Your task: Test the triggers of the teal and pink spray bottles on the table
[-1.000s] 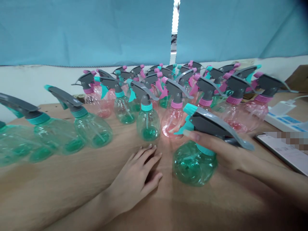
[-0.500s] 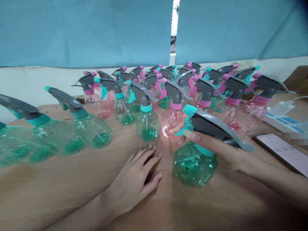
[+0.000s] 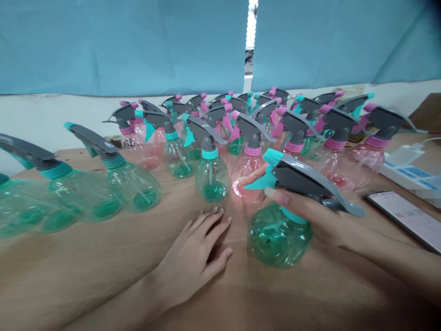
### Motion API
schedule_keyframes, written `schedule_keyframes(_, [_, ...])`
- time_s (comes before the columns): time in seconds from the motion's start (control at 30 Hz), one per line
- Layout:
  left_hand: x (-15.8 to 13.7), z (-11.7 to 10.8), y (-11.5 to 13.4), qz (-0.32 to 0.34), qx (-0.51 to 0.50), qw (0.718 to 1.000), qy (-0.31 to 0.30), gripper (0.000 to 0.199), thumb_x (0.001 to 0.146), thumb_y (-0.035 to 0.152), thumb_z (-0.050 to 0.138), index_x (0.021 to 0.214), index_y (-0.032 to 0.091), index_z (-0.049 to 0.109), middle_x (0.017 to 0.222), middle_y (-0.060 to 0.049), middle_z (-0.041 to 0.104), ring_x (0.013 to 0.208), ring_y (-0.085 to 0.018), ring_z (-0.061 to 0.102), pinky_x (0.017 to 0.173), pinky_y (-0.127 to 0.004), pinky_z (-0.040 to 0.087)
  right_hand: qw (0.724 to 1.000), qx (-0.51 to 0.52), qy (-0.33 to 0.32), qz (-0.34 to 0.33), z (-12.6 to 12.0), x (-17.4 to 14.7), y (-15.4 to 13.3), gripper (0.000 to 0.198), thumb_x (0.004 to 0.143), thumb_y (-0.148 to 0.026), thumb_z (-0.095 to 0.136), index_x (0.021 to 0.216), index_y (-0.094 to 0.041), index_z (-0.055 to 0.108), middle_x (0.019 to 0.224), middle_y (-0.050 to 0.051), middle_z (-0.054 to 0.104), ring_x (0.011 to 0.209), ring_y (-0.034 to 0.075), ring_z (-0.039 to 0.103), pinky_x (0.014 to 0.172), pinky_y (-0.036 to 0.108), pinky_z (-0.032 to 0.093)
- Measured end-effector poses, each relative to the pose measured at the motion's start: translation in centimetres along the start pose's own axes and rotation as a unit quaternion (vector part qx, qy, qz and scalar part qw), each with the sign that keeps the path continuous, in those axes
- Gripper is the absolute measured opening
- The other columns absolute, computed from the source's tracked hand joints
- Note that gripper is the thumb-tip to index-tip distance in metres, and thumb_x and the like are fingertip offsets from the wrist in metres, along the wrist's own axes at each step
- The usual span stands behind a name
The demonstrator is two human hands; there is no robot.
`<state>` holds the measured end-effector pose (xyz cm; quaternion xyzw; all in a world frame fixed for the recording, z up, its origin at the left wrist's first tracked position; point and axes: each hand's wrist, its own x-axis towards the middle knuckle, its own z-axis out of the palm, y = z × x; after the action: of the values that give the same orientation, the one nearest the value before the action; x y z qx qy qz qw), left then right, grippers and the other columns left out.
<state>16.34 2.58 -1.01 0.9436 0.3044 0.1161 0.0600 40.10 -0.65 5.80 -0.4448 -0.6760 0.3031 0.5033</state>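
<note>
My right hand (image 3: 306, 211) is closed round the neck of a green spray bottle (image 3: 277, 239) with a grey head and turquoise nozzle. The bottle leans, its nozzle towards the left, and a finger reaches out beside the turquoise trigger (image 3: 263, 178). Whether its base touches the table cannot be made out. My left hand (image 3: 198, 250) lies palm down on the wooden table (image 3: 138, 248), fingers apart, holding nothing. Just beyond it stand a green spray bottle (image 3: 212, 179) and a pink spray bottle (image 3: 246, 168).
More green spray bottles (image 3: 132, 188) stand at the left, and several pink and green ones crowd the back. At the right lie a phone (image 3: 406, 220) and a power strip (image 3: 406, 170) with a white plug. A cardboard box (image 3: 425, 115) and blue curtain (image 3: 138, 46) are behind.
A finger of my right hand has straightened outward by the trigger, which has swung forward a little. The bottle and my left hand have stayed almost in place.
</note>
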Motion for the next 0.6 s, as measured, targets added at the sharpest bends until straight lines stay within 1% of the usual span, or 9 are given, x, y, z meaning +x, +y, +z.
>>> schedule_keyframes(0.1, [0.0,-0.1,0.0,-0.001,-0.002,1.000,-0.006,0.044,0.094,0.033,0.050,0.135,0.019,0.045,0.138,-0.011,0.050,0.126,-0.027,0.045,0.103,-0.045,0.037,0.998,0.027,-0.034,0.037,0.0,-0.2,0.7,0.016,0.089,-0.032,0.055,0.101,-0.028,0.064,0.079,0.000,0.062,0.080,0.018,0.063,0.067,0.029,0.050])
schedule_keyframes(0.2, [0.0,-0.1,0.0,0.001,-0.002,1.000,-0.007,0.043,0.094,0.032,0.051,0.134,0.018,0.047,0.138,-0.011,0.049,0.126,-0.028,0.044,0.104,-0.046,0.037,0.997,0.041,-0.042,0.051,0.0,-0.4,1.3,0.018,0.090,-0.032,0.054,0.104,-0.028,0.064,0.085,0.002,0.062,0.092,0.020,0.062,0.077,0.032,0.050])
schedule_keyframes(0.3, [0.1,-0.1,0.0,0.002,-0.001,1.000,-0.006,0.043,0.094,0.031,0.051,0.134,0.018,0.047,0.138,-0.011,0.050,0.126,-0.027,0.045,0.104,-0.046,0.037,0.997,0.052,-0.044,0.044,0.0,-0.4,1.5,0.019,0.090,-0.032,0.053,0.105,-0.028,0.064,0.096,0.003,0.063,0.092,0.019,0.062,0.083,0.035,0.049])
schedule_keyframes(0.43, [0.1,-0.2,0.1,0.001,0.004,1.000,-0.012,0.043,0.094,0.031,0.052,0.134,0.017,0.048,0.138,-0.011,0.050,0.126,-0.027,0.044,0.105,-0.045,0.036,0.996,0.057,-0.056,0.039,-0.1,-0.6,1.9,0.017,0.091,-0.030,0.052,0.101,-0.028,0.065,0.093,0.002,0.066,0.085,0.017,0.063,0.083,0.035,0.049])
schedule_keyframes(0.5, [0.0,-0.2,0.2,-0.001,0.004,1.000,-0.013,0.043,0.094,0.032,0.051,0.134,0.017,0.048,0.138,-0.011,0.049,0.127,-0.027,0.044,0.105,-0.045,0.036,0.995,0.065,-0.059,0.042,-0.2,-0.8,2.2,0.016,0.091,-0.027,0.051,0.099,-0.029,0.066,0.096,0.001,0.066,0.083,0.016,0.063,0.083,0.034,0.048])
schedule_keyframes(0.6, [0.0,-0.1,0.1,0.001,0.003,1.000,-0.011,0.043,0.094,0.032,0.051,0.134,0.017,0.047,0.139,-0.011,0.049,0.127,-0.027,0.043,0.105,-0.046,0.036,0.992,0.085,-0.060,0.075,-0.3,-1.0,2.4,0.019,0.092,-0.027,0.050,0.104,-0.029,0.065,0.106,0.001,0.066,0.090,0.016,0.064,0.081,0.030,0.050])
